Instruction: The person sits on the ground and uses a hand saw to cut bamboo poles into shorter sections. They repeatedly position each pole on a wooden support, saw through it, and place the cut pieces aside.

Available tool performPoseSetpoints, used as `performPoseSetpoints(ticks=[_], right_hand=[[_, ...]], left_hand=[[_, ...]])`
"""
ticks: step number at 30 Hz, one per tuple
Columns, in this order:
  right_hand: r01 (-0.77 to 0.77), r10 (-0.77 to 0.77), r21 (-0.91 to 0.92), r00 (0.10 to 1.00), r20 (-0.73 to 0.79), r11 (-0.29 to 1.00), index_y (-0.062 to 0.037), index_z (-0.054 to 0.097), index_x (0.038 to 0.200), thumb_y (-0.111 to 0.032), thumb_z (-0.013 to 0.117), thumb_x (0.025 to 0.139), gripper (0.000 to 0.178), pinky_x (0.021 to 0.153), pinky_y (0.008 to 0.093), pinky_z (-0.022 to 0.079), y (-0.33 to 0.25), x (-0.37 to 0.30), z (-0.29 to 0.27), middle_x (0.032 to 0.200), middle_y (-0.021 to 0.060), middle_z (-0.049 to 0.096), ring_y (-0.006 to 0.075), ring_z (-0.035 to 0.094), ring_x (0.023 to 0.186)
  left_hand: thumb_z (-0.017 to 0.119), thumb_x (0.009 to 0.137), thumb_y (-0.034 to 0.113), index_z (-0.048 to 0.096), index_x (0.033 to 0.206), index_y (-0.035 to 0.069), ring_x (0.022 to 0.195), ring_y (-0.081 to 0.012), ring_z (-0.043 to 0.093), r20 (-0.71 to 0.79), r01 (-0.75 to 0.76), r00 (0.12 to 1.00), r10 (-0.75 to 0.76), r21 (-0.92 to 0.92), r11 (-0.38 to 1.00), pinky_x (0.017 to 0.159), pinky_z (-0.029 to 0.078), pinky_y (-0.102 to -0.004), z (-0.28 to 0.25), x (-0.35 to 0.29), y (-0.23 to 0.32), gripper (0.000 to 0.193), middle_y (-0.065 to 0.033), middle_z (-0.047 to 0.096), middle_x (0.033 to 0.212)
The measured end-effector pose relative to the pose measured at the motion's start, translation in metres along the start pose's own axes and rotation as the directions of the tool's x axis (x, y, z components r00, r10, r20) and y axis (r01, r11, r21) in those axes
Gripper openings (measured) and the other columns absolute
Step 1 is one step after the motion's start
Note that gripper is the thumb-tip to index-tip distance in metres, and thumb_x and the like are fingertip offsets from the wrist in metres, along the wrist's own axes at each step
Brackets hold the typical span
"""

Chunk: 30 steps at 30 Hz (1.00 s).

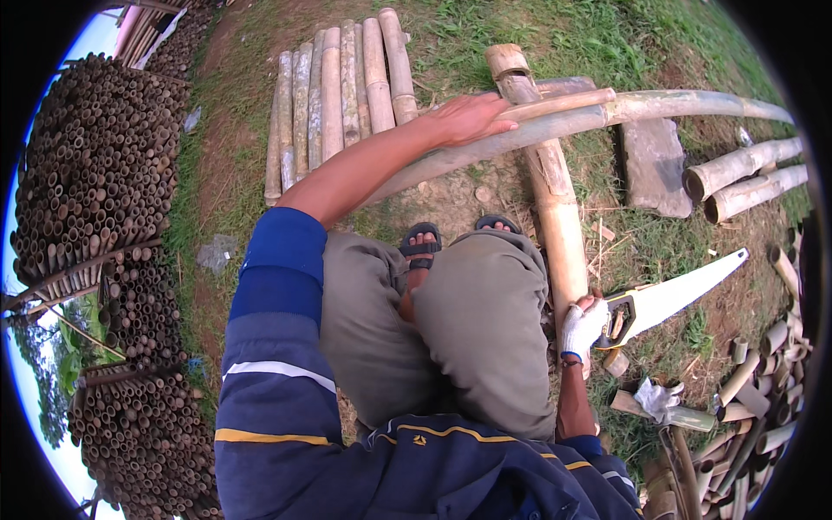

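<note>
A long curved bamboo pole (667,105) crosses in front of me, resting on a thicker bamboo post (555,199) that lies lengthwise. Along the pole sits a shorter bamboo piece (563,105). My left hand (472,119) is closed over this piece's left end, thumb on the near side, pressing it against the pole; the far fingertips are partly hidden. Low on the right, my right hand (583,328), in a white glove with bare fingertips, grips the black and yellow handle of a hand saw (685,295). Its blade points right and away, beside the post's near end.
Several cut bamboo lengths (332,91) lie side by side at the far left. A flat stone block (654,169) and two bamboo poles (745,165) lie to the right. Offcuts (771,390) heap up at lower right, near a crumpled glove (659,400). Bamboo stacks (100,165) line the left.
</note>
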State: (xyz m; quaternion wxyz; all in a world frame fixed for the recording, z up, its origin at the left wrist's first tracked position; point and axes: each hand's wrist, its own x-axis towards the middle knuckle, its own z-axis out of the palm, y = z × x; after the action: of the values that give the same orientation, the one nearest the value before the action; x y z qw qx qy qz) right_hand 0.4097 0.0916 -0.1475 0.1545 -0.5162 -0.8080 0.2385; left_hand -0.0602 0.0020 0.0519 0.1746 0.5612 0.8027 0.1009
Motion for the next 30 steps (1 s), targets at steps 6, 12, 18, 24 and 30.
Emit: performPoseSetpoints(ticks=[6, 12, 18, 24, 30], right_hand=[[0.067, -0.065, 0.025, 0.994, -0.086, 0.997, 0.003, 0.069, 0.12, -0.019, 0.054, 0.109, 0.029, 0.095, 0.0513, 0.051, -0.007, 0.0, 0.0, 0.112, 0.0256, 0.07, 0.0458, 0.066, 0.104], [0.052, -0.046, 0.063, 0.994, -0.102, 0.997, 0.0023, 0.068, 0.11, -0.019, 0.057, 0.106, 0.024, 0.093, 0.0535, 0.051, -0.004, -0.002, -0.006, 0.108, 0.025, 0.069, 0.0467, 0.065, 0.102], [0.09, -0.08, 0.074, 0.988, -0.132, 0.993, 0.002, 0.068, 0.113, -0.02, 0.058, 0.106, 0.025, 0.095, 0.0528, 0.051, -0.003, -0.002, -0.004, 0.113, 0.0251, 0.07, 0.0465, 0.065, 0.104], [0.047, -0.038, 0.087, 0.994, -0.102, 0.995, 0.0012, 0.067, 0.114, -0.019, 0.058, 0.106, 0.024, 0.095, 0.052, 0.052, -0.008, -0.004, -0.006, 0.113, 0.0237, 0.07, 0.0457, 0.066, 0.104], [0.04, -0.027, 0.109, 0.993, -0.116, 0.993, 0.0013, 0.069, 0.113, -0.02, 0.058, 0.104, 0.026, 0.094, 0.0526, 0.053, -0.011, -0.003, -0.009, 0.109, 0.0249, 0.07, 0.0457, 0.066, 0.103]], left_hand=[[0.047, 0.114, 0.06, 0.061, 0.142, 0.004, 0.123, -0.0434, 0.065, 0.02, -0.003, 1.0, 0.001, 0.08, 0.997, 0.105, 0.053, -0.0556, 0.015, 0.023, -0.009, 0.065, -0.0223, 0.063, 0.132], [0.047, 0.114, 0.06, 0.059, 0.144, 0.003, 0.125, -0.0438, 0.064, 0.028, 0.016, 0.999, -0.018, 0.07, 0.997, 0.106, 0.052, -0.0556, 0.012, 0.021, 0.003, 0.065, -0.0228, 0.063, 0.133], [0.048, 0.114, 0.058, 0.059, 0.143, 0.002, 0.125, -0.0444, 0.065, 0.009, 0.008, 1.0, -0.009, 0.058, 0.998, 0.106, 0.051, -0.0556, 0.008, 0.018, 0.005, 0.065, -0.0236, 0.064, 0.131], [0.051, 0.112, 0.057, 0.061, 0.141, 0.0, 0.124, -0.0447, 0.065, 0.021, 0.021, 1.0, -0.023, 0.074, 0.997, 0.107, 0.051, -0.0552, 0.01, 0.02, 0.001, 0.064, -0.0257, 0.066, 0.129], [0.053, 0.112, 0.056, 0.061, 0.145, 0.0, 0.127, -0.0447, 0.064, 0.006, 0.033, 0.999, -0.033, 0.032, 0.999, 0.109, 0.051, -0.054, 0.012, 0.017, 0.0, 0.065, -0.026, 0.065, 0.133]])
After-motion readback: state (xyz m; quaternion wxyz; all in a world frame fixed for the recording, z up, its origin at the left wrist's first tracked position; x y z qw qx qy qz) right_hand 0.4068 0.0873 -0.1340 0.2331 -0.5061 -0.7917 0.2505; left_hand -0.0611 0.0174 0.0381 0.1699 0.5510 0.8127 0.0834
